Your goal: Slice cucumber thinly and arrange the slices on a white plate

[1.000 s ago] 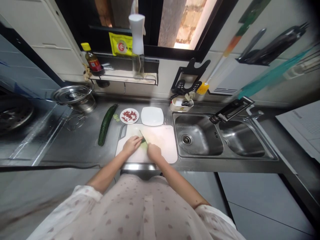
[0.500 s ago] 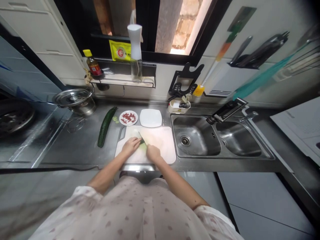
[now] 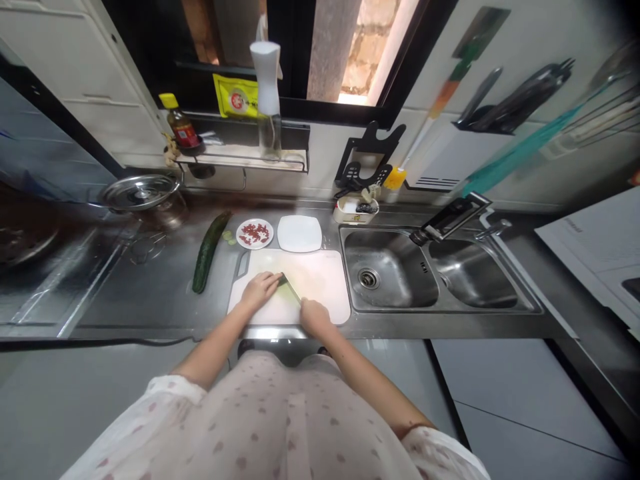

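Note:
A white cutting board (image 3: 325, 280) lies on the steel counter in front of me. My left hand (image 3: 260, 290) rests on the board with its fingers curled over a green cucumber piece (image 3: 283, 281). My right hand (image 3: 315, 317) is closed round the handle of a knife (image 3: 293, 291), whose blade lies against the cucumber piece beside my left fingertips. A whole cucumber (image 3: 209, 251) lies on the counter left of the board, with a few cut slices (image 3: 229, 236) by its far end.
Behind the board stand a small plate of red pieces (image 3: 255, 234) and a white square plate (image 3: 299, 233). A double sink (image 3: 430, 277) with a faucet (image 3: 450, 219) lies to the right. A lidded steel pot (image 3: 143, 195) and a wall shelf with bottles (image 3: 240, 143) are at the left back.
My right hand has drawn back toward me with the knife, so more of the blade shows. My left hand stays on the cucumber piece. The view has shifted slightly.

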{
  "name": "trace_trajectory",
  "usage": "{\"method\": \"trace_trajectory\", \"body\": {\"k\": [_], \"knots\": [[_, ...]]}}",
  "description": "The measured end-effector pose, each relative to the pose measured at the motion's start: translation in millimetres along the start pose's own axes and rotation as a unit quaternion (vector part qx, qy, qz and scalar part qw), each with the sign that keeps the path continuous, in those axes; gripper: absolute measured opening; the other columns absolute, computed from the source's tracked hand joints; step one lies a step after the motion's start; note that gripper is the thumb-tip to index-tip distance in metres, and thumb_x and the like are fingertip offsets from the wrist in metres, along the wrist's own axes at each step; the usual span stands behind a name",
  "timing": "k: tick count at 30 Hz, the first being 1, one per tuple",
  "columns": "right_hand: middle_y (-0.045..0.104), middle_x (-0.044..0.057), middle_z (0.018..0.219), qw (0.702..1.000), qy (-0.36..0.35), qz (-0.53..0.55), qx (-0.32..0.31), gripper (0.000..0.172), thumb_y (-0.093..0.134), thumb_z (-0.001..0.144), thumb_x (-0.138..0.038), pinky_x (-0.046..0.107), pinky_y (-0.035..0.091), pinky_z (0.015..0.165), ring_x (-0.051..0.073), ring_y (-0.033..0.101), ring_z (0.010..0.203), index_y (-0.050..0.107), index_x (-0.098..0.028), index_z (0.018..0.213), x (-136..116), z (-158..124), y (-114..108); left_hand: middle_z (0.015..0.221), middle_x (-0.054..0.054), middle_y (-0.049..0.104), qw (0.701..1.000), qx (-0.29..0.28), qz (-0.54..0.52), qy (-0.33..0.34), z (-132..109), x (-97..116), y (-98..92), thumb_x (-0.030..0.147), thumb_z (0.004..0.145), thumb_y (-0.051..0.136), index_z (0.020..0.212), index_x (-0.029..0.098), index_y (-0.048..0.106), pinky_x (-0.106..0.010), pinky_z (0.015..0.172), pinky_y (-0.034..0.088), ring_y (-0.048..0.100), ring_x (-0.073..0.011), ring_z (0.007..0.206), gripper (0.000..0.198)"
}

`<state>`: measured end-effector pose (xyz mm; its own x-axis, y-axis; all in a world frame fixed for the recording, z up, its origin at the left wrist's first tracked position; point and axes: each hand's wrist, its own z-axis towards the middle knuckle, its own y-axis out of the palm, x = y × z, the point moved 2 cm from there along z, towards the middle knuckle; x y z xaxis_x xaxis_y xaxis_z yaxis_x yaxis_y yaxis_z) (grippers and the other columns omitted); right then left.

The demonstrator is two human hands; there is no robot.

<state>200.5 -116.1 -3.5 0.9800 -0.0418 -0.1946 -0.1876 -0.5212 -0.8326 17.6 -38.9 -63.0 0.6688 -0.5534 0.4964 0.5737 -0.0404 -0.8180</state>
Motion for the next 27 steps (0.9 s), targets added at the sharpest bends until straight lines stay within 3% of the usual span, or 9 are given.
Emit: {"method": "trace_trajectory", "body": {"k": [8, 17, 20, 24, 27], "knots": [[0.068, 0.013, 0.096, 1.0, 0.005, 0.011, 0.015, 0.025, 0.039, 0.091, -0.02, 0.028, 0.043, 0.069, 0.021, 0.065, 0.089, 0.059, -0.016, 0.104, 11.4, -7.8, -5.9, 0.101, -0.004, 0.066, 0.997, -0.049, -0.004, -0.061, 4.3, 6.5, -9.4, 0.033, 0.094, 0.042, 0.123, 0.026, 0.061, -0.028, 0.084, 0.046, 0.06, -0.0174, 0.094, 0.035], [0.067, 0.01, 0.093, 0.995, 0.031, -0.066, 0.064, 0.033, 0.029, 0.095, -0.017, 0.028, 0.04, 0.071, 0.02, 0.064, 0.09, 0.053, -0.023, 0.118, 22.9, -4.2, -17.0, 0.11, -0.005, 0.066, 0.992, -0.033, -0.016, -0.121, 0.7, 10.2, -8.0, 0.039, 0.093, 0.044, 0.125, 0.026, 0.059, -0.032, 0.094, 0.045, 0.059, -0.0204, 0.105, 0.038], [0.067, 0.01, 0.095, 0.994, 0.04, -0.075, 0.064, 0.034, 0.03, 0.096, -0.02, 0.029, 0.039, 0.072, 0.02, 0.063, 0.09, 0.052, -0.026, 0.121, 25.5, -4.0, -21.6, 0.11, -0.005, 0.066, 0.988, -0.009, -0.037, -0.148, 0.1, 8.2, -7.7, 0.04, 0.093, 0.043, 0.123, 0.025, 0.061, -0.032, 0.096, 0.044, 0.058, -0.0202, 0.106, 0.038], [0.066, 0.01, 0.097, 0.991, 0.035, -0.086, 0.094, 0.027, 0.037, 0.095, -0.024, 0.029, 0.037, 0.073, 0.02, 0.062, 0.091, 0.055, -0.022, 0.115, 27.4, -4.6, -23.3, 0.113, -0.008, 0.064, 0.974, 0.084, -0.059, -0.204, 4.5, 5.6, -14.6, 0.04, 0.094, 0.04, 0.124, 0.021, 0.06, -0.034, 0.096, 0.044, 0.057, -0.0213, 0.108, 0.041], [0.066, 0.01, 0.098, 0.986, 0.03, -0.1, 0.132, 0.026, 0.04, 0.094, -0.023, 0.03, 0.036, 0.074, 0.02, 0.061, 0.09, 0.056, -0.02, 0.114, 27.0, -5.0, -23.1, 0.113, -0.009, 0.063, 0.972, 0.112, -0.07, -0.194, 12.4, 10.6, -22.2, 0.04, 0.094, 0.041, 0.123, 0.02, 0.061, -0.035, 0.097, 0.043, 0.056, -0.0216, 0.108, 0.041]]}}
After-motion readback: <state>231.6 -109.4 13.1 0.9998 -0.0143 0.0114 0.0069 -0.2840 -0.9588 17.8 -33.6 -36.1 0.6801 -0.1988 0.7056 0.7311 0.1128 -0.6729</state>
